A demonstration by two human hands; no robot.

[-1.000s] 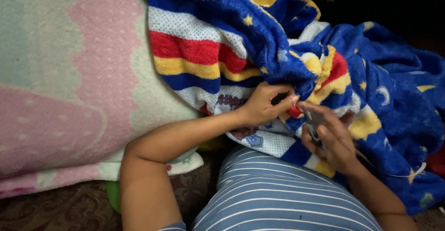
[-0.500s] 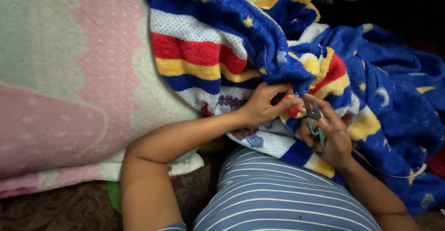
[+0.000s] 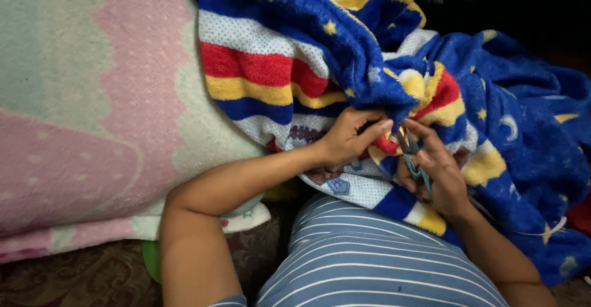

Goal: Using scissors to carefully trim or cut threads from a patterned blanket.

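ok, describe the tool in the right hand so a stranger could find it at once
Start at the big blue fleece blanket with yellow stars, bunched on the lap. At its striped fold the two hands meet; the right hand holds small scissors. They are the only thin, dark, hard thing there, with teal handles against soft cloth.

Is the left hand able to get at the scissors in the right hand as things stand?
Probably yes. The left hand pinches the blue blanket right beside the scissors held in the right hand; nothing lies between them.
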